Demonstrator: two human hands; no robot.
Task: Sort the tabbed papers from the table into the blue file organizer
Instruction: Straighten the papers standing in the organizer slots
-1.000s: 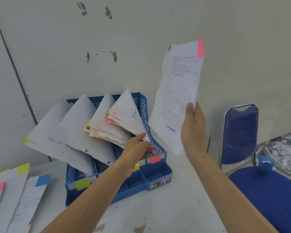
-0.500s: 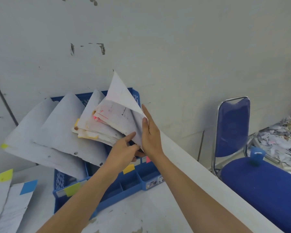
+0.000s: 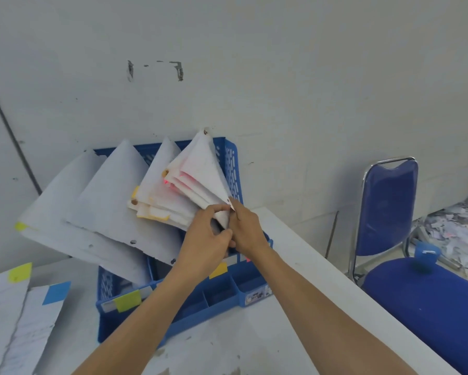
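— Where's the sheaf (image 3: 197, 171)?
— In the organizer's (image 3: 173, 316) rightmost slot, fanned and leaning left.
— And the hands?
— The left hand (image 3: 208, 240) pinches the sheaf's lower corner with curled fingers. The right hand (image 3: 247, 232) is just beside it, fingers straight against the sheaf's right edge.
— Anything else?
— Tabbed sheets (image 3: 24, 315) lie left of the organizer.

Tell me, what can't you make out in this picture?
Head view only:
- Blurred: print on the filed papers.
- Cut off by the left edge: the table papers.
- Hidden by left hand and right hand: right slot of the blue organizer.
- Unclear, hands overlapping: the right hand's grip.
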